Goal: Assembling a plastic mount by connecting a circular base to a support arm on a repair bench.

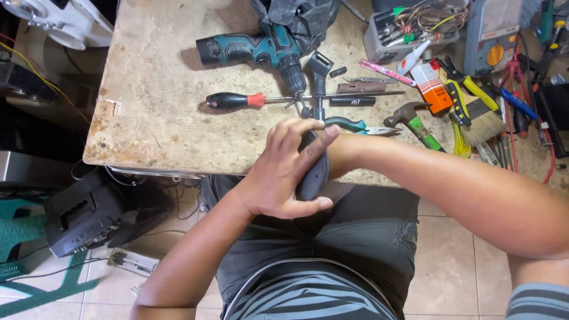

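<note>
My left hand (283,173) wraps over a dark grey curved plastic handle (315,175) at the near edge of the workbench, fingers spread across its top. My right hand is hidden behind the left one; only its wrist and forearm (415,178) show, reaching in from the right to the same handle. The handle continues upward into a thin black stem with a forked black head (320,64) lying on the bench.
On the worn workbench (154,118) lie a teal cordless drill (255,50), a black-and-red screwdriver (237,101), teal pliers (349,125), a green-handled hammer (415,121), a brush and many small tools at right. A black device (83,216) sits on the floor at left.
</note>
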